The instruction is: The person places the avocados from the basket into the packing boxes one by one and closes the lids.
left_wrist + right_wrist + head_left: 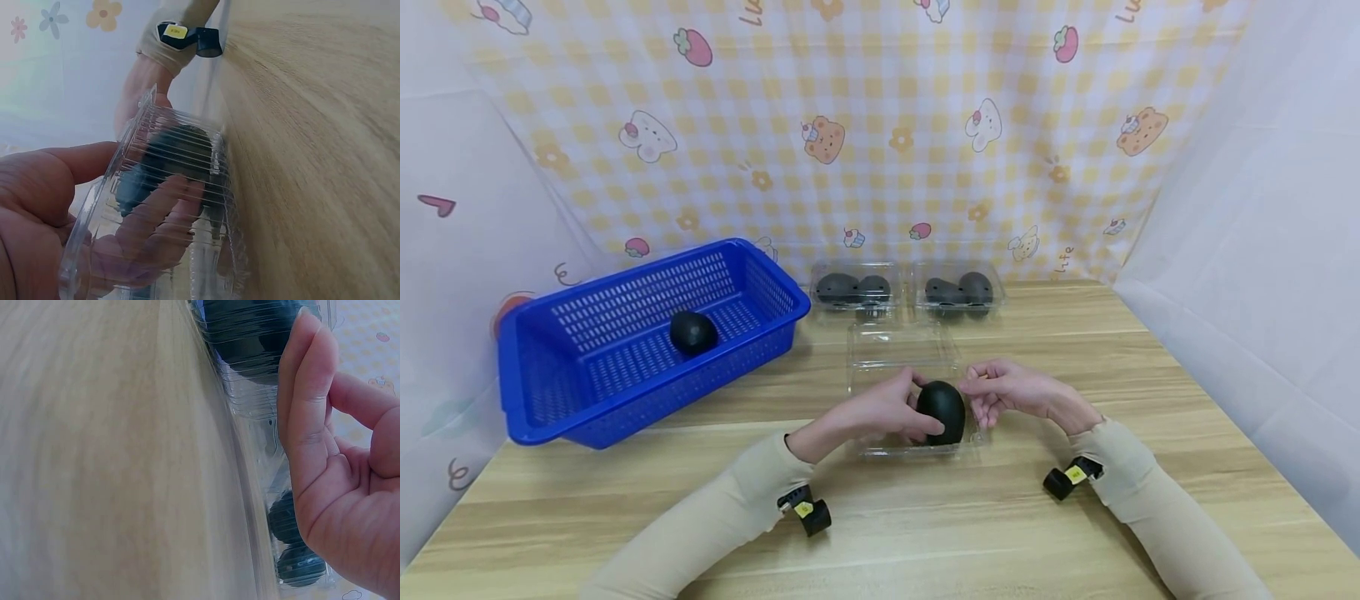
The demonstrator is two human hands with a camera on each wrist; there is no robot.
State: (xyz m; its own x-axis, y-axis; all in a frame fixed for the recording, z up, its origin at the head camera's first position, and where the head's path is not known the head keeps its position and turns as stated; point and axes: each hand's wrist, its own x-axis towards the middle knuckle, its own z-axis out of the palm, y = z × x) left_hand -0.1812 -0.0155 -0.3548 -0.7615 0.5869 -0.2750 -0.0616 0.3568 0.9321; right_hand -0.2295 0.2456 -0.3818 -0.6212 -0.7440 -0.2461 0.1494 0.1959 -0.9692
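A dark avocado (941,412) sits at the right end of an open clear plastic clamshell box (880,451), which has its lid (901,344) folded back. My left hand (891,409) reaches into the box and grips this avocado from the left, thumb towards me. Through the ribbed plastic wall (165,206), the left wrist view shows the fingers against the dark fruit. At the box's right end, my right hand (1011,390) holds the rim between thumb and fingers. Its long fingers (310,394) lie along the outer wall in the right wrist view.
A blue perforated basket (655,396) stands at the left with one avocado (692,332) in it. Two closed clear boxes, the left one (820,271) and the right one (996,275), hold dark avocados at the back, near the checked curtain (880,192).
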